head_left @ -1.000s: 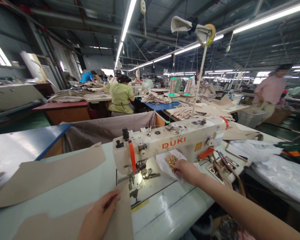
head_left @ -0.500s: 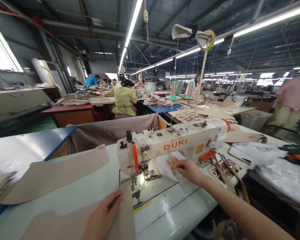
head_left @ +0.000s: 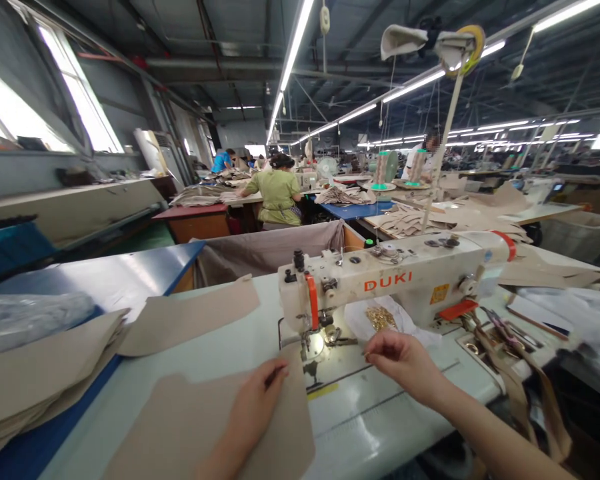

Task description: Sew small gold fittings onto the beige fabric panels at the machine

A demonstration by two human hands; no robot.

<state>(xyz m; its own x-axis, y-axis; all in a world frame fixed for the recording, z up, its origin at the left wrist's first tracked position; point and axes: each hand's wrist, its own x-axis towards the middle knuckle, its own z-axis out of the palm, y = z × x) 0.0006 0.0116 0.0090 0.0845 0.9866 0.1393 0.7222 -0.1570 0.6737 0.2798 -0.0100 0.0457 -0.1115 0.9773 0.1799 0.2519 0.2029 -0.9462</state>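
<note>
My left hand [head_left: 260,400] rests on a beige fabric panel [head_left: 195,417], its fingers curled and thumb closed against them; whatever is inside is hidden. To its right, my right hand [head_left: 400,363] pinches a small gold-coloured metal piece [head_left: 367,357] above the machine bed. Just behind that hand, a pile of small gold-coloured metal pieces [head_left: 380,318] lies on a white sheet or bag [head_left: 355,321] under the sewing machine arm. The white sewing machine [head_left: 350,288] has its lamp lit at the needle area [head_left: 314,343], ahead of the fabric's upper right corner.
Another beige panel [head_left: 195,317] lies farther left on the table, near a stack of panels [head_left: 45,380]. At right, a tool tray [head_left: 480,353] holds scissors and straps. A fabric-lined bin [head_left: 270,250] stands behind the machine. A person in green [head_left: 275,193] sits beyond it.
My right hand has drawn back from the gold-coloured pile toward the front, a small piece between its fingertips. My left hand stays on the panel. The view has turned left.
</note>
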